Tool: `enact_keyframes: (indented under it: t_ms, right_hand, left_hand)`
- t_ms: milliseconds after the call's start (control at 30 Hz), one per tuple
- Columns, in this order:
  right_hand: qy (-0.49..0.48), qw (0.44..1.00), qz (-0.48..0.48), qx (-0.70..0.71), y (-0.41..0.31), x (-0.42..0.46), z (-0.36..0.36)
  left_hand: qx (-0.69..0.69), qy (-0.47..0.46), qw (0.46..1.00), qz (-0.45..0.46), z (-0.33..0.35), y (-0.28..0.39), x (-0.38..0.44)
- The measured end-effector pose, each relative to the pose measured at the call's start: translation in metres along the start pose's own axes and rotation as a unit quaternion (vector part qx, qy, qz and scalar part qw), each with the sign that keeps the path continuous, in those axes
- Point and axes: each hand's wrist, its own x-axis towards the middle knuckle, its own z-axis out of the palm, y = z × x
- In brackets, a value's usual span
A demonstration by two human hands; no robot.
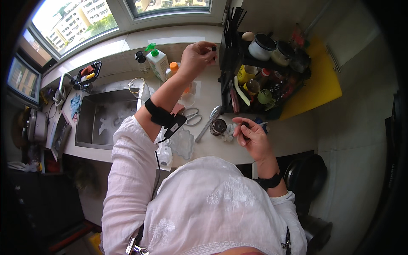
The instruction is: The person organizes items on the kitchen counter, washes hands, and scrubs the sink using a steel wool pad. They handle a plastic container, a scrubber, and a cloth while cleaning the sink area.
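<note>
My left hand (198, 58) reaches over the back of the counter beside a black countertop rack (224, 97). Its thumb and fingers pinch a small black piece (214, 48), too small to name. Lower down, my right hand (253, 138) has its fingers curled around a small dark object (245, 124), mostly hidden by the fingers. Just left of that hand stands a jar with a dark lid (218, 127), next to some crumpled clear plastic (228, 132). Metal tongs (207, 124) lie beside the jar, and scissors with pale handles (192, 116) are further left.
The rack holds lidded jars (262, 47), bottles and dark chopsticks (234, 24). A yellow board (314, 86) leans at its right. Left are a steel sink (105, 118) and a green-topped pump bottle (157, 62). Clear scalloped plastic (183, 143) and a white packet (164, 156) lie near the front edge.
</note>
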Motion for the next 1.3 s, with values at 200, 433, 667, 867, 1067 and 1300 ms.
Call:
enact_keyframes:
  t_ms: [200,433,667,867,1067,1300]
  right_hand:
    - [0.051,0.999,0.005,0.008,0.007,-0.024,-0.011]
    - [0.100,0.995,0.005,0.016,0.019,-0.045,-0.027]
    - [0.104,0.994,0.016,0.016,0.019,-0.044,-0.023]
    - [0.075,0.996,0.040,0.011,0.023,-0.033,-0.022]
    - [0.077,0.997,0.014,0.028,0.018,-0.031,-0.022]
    - [0.020,0.999,0.032,0.037,0.020,-0.011,-0.012]
  left_hand:
    - [0.176,0.067,0.982,0.001,0.009,-0.021,0.068]
    - [0.391,0.116,0.910,0.080,0.023,-0.036,0.081]
    - [0.496,0.128,0.845,0.154,0.031,-0.032,0.078]
    - [0.563,0.100,0.801,0.176,0.037,-0.035,0.068]
    - [0.203,0.048,0.975,0.071,0.019,-0.043,0.052]
    - [0.318,0.042,0.946,0.051,0.002,-0.048,0.040]
